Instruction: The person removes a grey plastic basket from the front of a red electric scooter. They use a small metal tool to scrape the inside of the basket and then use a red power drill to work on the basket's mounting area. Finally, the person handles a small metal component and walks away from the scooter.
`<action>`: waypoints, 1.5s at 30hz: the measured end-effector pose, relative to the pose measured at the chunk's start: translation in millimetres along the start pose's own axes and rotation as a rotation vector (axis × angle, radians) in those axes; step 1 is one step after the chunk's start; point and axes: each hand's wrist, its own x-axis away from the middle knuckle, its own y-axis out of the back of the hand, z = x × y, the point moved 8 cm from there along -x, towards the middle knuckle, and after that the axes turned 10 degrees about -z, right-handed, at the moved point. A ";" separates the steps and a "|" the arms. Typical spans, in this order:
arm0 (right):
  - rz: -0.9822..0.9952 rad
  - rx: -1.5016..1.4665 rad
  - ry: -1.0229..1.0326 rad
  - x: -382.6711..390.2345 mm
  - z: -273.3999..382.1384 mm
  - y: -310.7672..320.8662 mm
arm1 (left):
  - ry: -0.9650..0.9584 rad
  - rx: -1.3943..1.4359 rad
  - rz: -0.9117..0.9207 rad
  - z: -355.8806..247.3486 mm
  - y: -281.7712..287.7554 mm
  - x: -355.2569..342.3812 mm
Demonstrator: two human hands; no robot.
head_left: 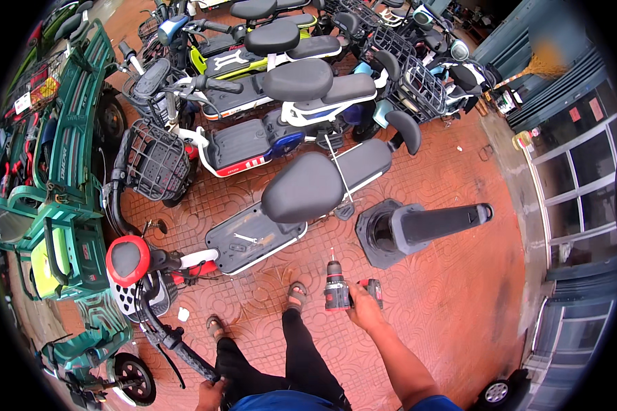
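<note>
My right hand (366,309) is closed round the grip of a cordless drill (336,290), a dark tool with red parts and a thin bit pointing away from me. At the lower edge my left hand (211,393) is closed on the end of a black handlebar grip (197,362), its fingers partly out of sight. That handlebar belongs to the nearest electric scooter, which has a red-rimmed head (127,260) and a dark padded seat (303,186). On its black footboard (247,248) lies a small silver wrench (245,238).
A black traffic cone (435,224) lies on its side right of the scooter. More parked scooters (240,145) with baskets stand in rows beyond. Green cargo tricycles (75,157) line the left. Glass doors (576,185) and a straw broom (543,66) are at the right, over red paving.
</note>
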 end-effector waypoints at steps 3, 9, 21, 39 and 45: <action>-0.265 0.037 0.168 -89.1 -13.4 80.6 | 0.249 0.209 -0.003 -32.5 -2.5 -3.3; -0.356 0.272 0.302 -287.9 -58.9 123.5 | 0.861 0.517 -0.018 -62.0 -28.0 -8.3; -0.350 0.517 0.427 -437.4 -110.7 65.6 | 0.949 0.375 -0.056 -145.5 -1.4 -88.7; 0.119 -0.350 0.087 -143.5 9.6 -188.4 | 0.847 0.330 -0.121 -129.4 -54.6 -144.1; 0.249 -0.251 0.181 -182.5 64.2 -360.6 | 0.950 0.440 0.026 -119.9 -63.1 -105.7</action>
